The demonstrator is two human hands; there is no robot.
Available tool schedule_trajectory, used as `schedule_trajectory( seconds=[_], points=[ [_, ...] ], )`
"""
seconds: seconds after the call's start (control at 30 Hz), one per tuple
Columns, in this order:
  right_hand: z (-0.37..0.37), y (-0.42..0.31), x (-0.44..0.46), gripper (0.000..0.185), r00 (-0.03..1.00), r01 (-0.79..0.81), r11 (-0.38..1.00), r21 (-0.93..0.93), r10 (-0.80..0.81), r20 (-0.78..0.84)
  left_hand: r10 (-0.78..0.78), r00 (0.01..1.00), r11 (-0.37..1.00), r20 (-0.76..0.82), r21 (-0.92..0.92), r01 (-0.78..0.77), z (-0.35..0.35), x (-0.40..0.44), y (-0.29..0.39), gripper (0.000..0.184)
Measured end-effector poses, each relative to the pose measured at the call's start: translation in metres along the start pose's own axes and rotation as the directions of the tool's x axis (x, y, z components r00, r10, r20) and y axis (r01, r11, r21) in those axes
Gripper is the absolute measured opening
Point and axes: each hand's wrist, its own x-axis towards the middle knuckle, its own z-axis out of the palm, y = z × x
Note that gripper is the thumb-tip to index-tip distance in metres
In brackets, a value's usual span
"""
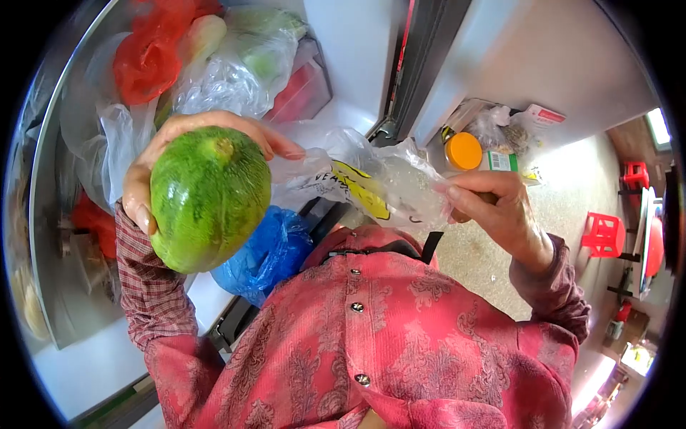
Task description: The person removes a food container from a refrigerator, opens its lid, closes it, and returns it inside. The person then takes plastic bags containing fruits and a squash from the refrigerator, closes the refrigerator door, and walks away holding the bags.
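Note:
My left hand (168, 136) is wrapped round a large green squash (211, 204), its stem scar facing up towards me. The fingers curl over the far side and the thumb presses on the left. A clear plastic bag (386, 179) with yellow and black print stretches between my hands. Its left end reaches the fingertips of my left hand; I cannot tell if they grip it. At the bag's other end, my right hand (493, 207) pinches the plastic between thumb and fingers. Below the squash, a blue plastic bag (268, 257) is partly hidden by it.
An open fridge drawer or shelf (53, 150) at left holds bagged vegetables (250, 61) and a red bag (150, 61). The fridge door (543, 64) stands at upper right. Beyond are an orange-lidded jar (463, 151), packets on the floor and a red stool (602, 234).

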Motion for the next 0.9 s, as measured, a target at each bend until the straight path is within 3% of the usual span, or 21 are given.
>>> schedule_trajectory(
  seconds=[0.1,0.2,0.4,0.43,0.53,0.57,0.67,0.73,0.8,0.87,0.9],
  points=[
    [0.009,-0.008,-0.004,0.018,0.994,0.042,0.999,-0.012,-0.043,-0.097,-0.095,0.994,0.988,-0.052,0.122,0.1,0.003,-0.008,0.0,0.095],
    [0.014,-0.002,-0.005,0.017,0.984,0.1,0.995,0.027,-0.095,-0.15,-0.218,0.963,0.972,-0.156,0.057,0.229,0.013,-0.02,0.006,0.092],
    [0.028,0.008,-0.012,0.018,0.985,0.113,0.993,0.025,-0.108,-0.135,-0.01,0.966,0.996,-0.259,0.087,0.034,0.01,-0.035,0.007,0.103],
    [0.031,0.007,-0.011,0.018,0.987,0.109,0.994,0.025,-0.105,-0.123,0.043,0.98,0.994,-0.192,0.102,-0.024,0.004,-0.031,0.008,0.103],
    [0.039,-0.002,-0.011,0.018,0.995,0.085,0.994,0.063,-0.081,-0.065,0.102,0.978,0.991,-0.182,-0.064,-0.116,0.02,-0.01,0.002,0.105],
    [0.041,-0.003,-0.012,0.018,0.994,0.094,0.991,0.1,-0.088,-0.064,0.071,0.979,0.984,-0.189,-0.146,-0.099,0.023,-0.003,-0.009,0.105],
    [0.035,-0.006,-0.015,0.018,0.995,0.06,0.984,0.169,-0.045,-0.093,-0.248,0.961,0.924,-0.121,-0.328,0.197,0.018,0.018,-0.052,0.069],
    [0.029,-0.01,-0.017,0.019,0.992,0.022,0.979,0.202,0.004,-0.128,-0.359,0.91,0.915,-0.208,-0.272,0.299,0.036,0.034,-0.069,0.078],
    [0.022,-0.013,-0.022,0.022,0.992,-0.005,0.962,0.275,0.04,-0.122,-0.406,0.894,0.884,-0.189,-0.328,0.332,0.042,0.044,-0.084,0.072],
    [0.019,-0.017,-0.025,0.025,0.987,-0.037,0.949,0.314,0.084,-0.138,-0.512,0.859,0.811,-0.023,-0.344,0.474,0.043,0.057,-0.096,0.069],
    [0.017,-0.018,-0.026,0.026,0.992,-0.07,0.939,0.336,0.1,-0.074,-0.514,0.858,0.808,-0.016,-0.345,0.477,0.043,0.063,-0.104,0.069]
  ],
)
